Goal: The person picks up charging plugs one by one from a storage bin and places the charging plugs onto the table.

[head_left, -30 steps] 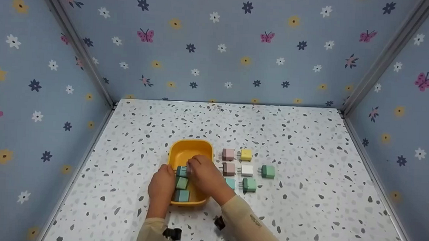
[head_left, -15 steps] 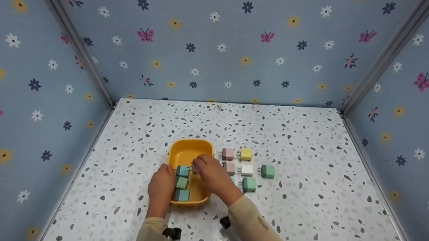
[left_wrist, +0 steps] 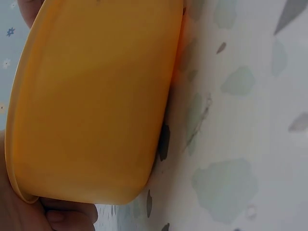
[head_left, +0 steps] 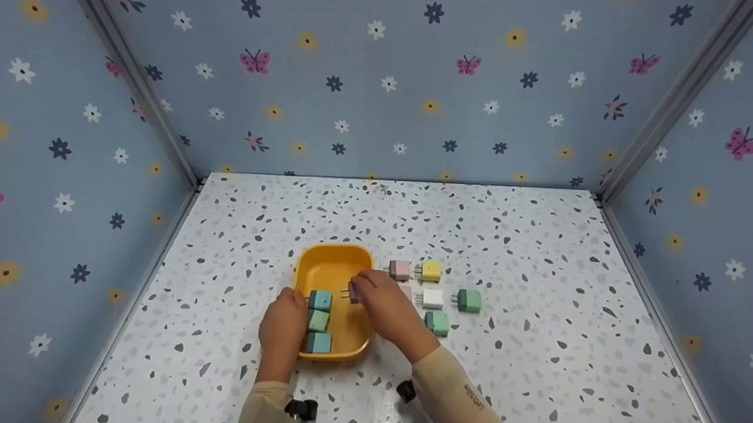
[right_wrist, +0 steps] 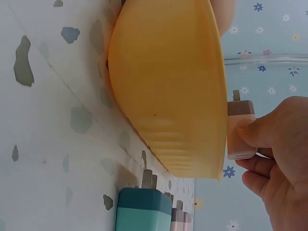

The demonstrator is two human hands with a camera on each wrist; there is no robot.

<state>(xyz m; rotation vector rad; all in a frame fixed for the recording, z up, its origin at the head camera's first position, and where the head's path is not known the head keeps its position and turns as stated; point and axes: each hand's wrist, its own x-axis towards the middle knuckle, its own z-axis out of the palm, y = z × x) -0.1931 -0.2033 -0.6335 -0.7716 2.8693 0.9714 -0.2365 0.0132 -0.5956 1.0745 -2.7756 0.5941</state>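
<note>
A yellow plastic container (head_left: 335, 254) stands on the table, tilt not apparent. My left hand (head_left: 283, 326) grips its left rim; in the left wrist view, fingers (left_wrist: 72, 219) show beneath the rim. My right hand (head_left: 387, 305) pinches a pink charger plug (right_wrist: 241, 130), prongs pointing left in the head view, above the container's right side. Inside the container, along its left side, lie a blue charger (head_left: 320, 299), a green charger (head_left: 318, 320) and another blue charger (head_left: 318, 343).
Right of the container lie a pink charger (head_left: 400, 270), a yellow charger (head_left: 431, 271), a white charger (head_left: 432, 299) and two green chargers, one nearer (head_left: 437, 323). My right hand partly covers another pink charger. A teal charger (right_wrist: 143, 211) shows in the right wrist view.
My right hand has drawn back to the right with the pink charger, away from the blue charger in the container. My left hand stays at the left rim.
</note>
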